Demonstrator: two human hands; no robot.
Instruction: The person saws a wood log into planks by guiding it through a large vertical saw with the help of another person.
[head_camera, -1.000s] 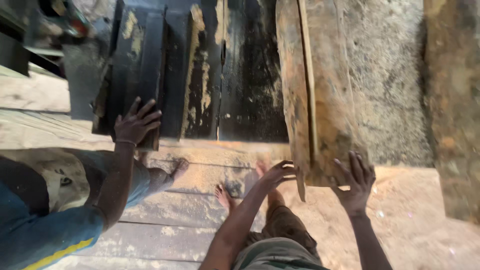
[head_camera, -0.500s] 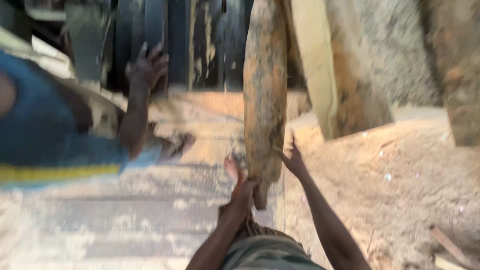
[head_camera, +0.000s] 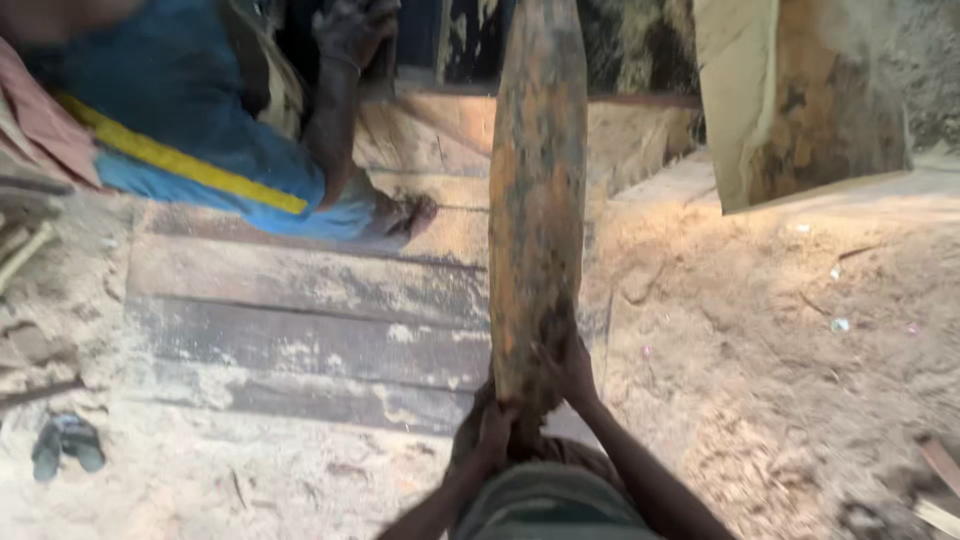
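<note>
Your right hand is wrapped against the lower right edge of the wooden slab, fingers pressed onto its face; your left hand is clamped under the slab's bottom end, just below and left of the right. Both hands are closed on the wood, though the blur hides how the fingertips sit.

From that grip the slab runs straight up the middle of the frame, its long axis almost vertical in the picture, its far end near the top edge above the dark boards. All its length lies away from you, with only the near tip in your hands. The left hand is at the very end; the right is a little further up the piece.

The slab is a long, narrow offcut, rounded at both ends, widest in the middle, with a rough orange-brown face mottled with dark patches. It stands over grey planks laid on the sawdust ground.

At upper left a co-worker in blue clothing rests a hand on the dark boards, well apart from your slab. A pale sawn timber leans at upper right.
</note>
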